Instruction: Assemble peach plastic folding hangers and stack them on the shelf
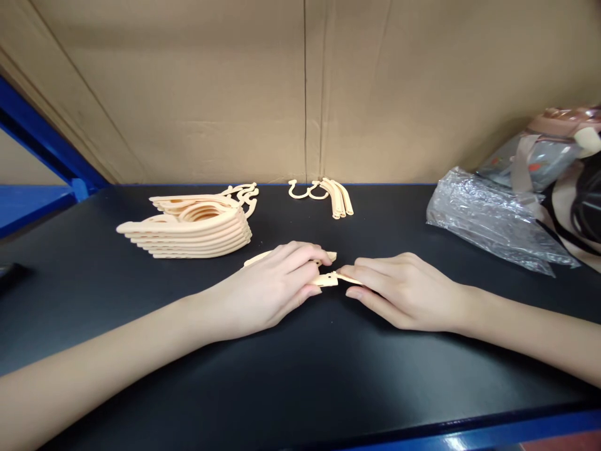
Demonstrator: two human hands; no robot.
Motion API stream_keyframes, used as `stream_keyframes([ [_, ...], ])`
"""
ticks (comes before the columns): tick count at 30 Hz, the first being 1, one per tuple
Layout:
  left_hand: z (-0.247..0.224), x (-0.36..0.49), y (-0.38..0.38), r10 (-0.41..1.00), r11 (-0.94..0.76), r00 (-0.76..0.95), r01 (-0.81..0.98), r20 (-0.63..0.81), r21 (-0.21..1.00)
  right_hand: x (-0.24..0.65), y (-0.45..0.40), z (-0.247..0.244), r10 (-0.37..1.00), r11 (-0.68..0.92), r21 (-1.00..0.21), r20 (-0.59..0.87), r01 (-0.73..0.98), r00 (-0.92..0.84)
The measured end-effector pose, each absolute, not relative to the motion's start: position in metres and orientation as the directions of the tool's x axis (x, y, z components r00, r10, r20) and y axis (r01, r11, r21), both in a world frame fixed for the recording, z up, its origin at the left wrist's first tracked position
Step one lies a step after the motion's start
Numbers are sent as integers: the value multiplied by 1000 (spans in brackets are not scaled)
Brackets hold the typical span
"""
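Observation:
My left hand [277, 285] is closed on a cream plastic hanger piece [328, 280] at the middle of the black table. Part of that piece shows beyond my fingertips and behind the knuckles; the rest is hidden under the hand. From the right, my right hand [406, 291] pinches a thin cream piece [350, 279], whose end meets the piece in my left hand. Behind and left of my hands lies a stack of cream hangers [201, 235]. Farther back are loose cream hooks [300, 192] and several short curved pieces [339, 199].
At the right lie a clear plastic bag [488, 219] and a bottle with a strap [539, 153]. A cardboard wall [225, 94] stands behind the black table [291, 388]. A dark object [10, 274] sits at the left edge, near a blue frame [47, 141].

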State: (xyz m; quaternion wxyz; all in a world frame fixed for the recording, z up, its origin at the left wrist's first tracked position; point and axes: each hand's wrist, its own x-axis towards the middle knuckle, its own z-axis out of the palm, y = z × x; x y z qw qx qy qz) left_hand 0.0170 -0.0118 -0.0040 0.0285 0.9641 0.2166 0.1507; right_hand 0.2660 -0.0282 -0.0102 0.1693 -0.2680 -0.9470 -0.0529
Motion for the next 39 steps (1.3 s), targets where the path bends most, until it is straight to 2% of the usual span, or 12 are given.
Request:
stream_keyframes([
  [12,-5,19,-12,409,-912,872,379,270,157,263,-28,-10,420,875,97,330,473,-845],
  [18,-5,19,-10,416,-909,870,388,265,151,261,-25,-9,391,851,193,389,488,-834],
  [31,-4,20,-9,397,-916,883,367,250,160,264,-23,-8,313,839,304,410,452,-857],
  [39,-1,20,-10,381,-920,897,344,226,188,266,-25,-8,213,847,362,441,390,-872],
])
